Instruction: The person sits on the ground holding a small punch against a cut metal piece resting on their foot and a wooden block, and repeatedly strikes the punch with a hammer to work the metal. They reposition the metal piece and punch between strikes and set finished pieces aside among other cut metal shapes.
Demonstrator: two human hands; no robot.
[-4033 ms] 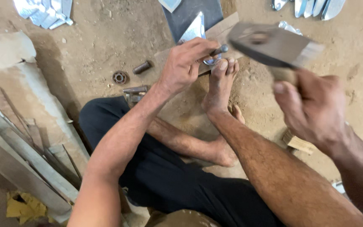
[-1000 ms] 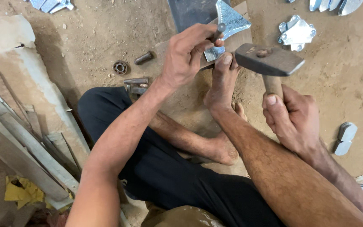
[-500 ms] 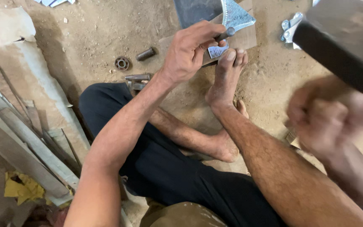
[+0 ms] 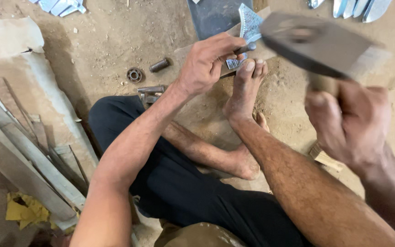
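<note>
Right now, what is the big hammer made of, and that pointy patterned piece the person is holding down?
The hammer head looks like dark, dull steel: grey, blocky, worn; its handle looks wooden, pale brown in the right hand. The pointy piece looks like thin sheet metal: silvery, shiny, with a fine stamped pattern. The left hand holds a small dark rod, probably steel, against it.

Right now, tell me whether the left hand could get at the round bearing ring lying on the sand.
Probably yes, once it lets go. The left hand is pinching a punch on the patterned metal piece; the bearing ring lies in the open on the sand, nothing between them.
</note>
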